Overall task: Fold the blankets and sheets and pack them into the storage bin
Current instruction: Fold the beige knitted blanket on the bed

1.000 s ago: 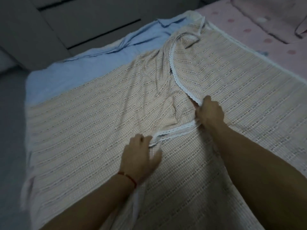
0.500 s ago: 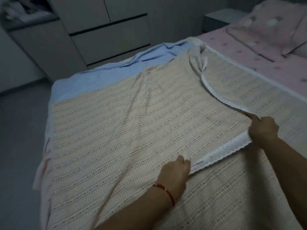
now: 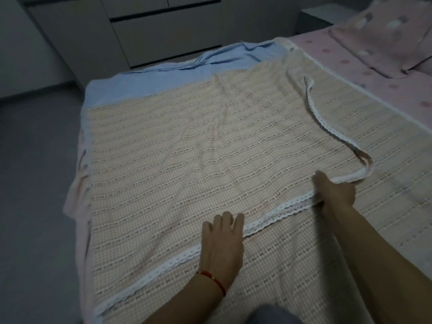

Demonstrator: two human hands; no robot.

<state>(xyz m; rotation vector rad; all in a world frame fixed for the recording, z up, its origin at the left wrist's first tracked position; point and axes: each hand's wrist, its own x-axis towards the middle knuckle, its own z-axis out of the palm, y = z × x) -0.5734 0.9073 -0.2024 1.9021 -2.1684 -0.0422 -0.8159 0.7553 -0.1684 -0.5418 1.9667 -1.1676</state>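
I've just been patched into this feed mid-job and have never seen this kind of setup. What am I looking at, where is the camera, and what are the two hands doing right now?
There is no machine here: a person works with bare hands, and the single camera sits on their head, looking forward and down.

On the bed lies a beige checked blanket with a white lace edge, partly folded over on itself. Under it, at the far end, a light blue sheet shows, and a pink dotted bedsheet with a matching pillow lies to the right.

The left hand, with a red string bracelet at the wrist, lies flat on the blanket by the lace edge. The right hand grips the lace edge near the folded corner. No storage bin is in view.
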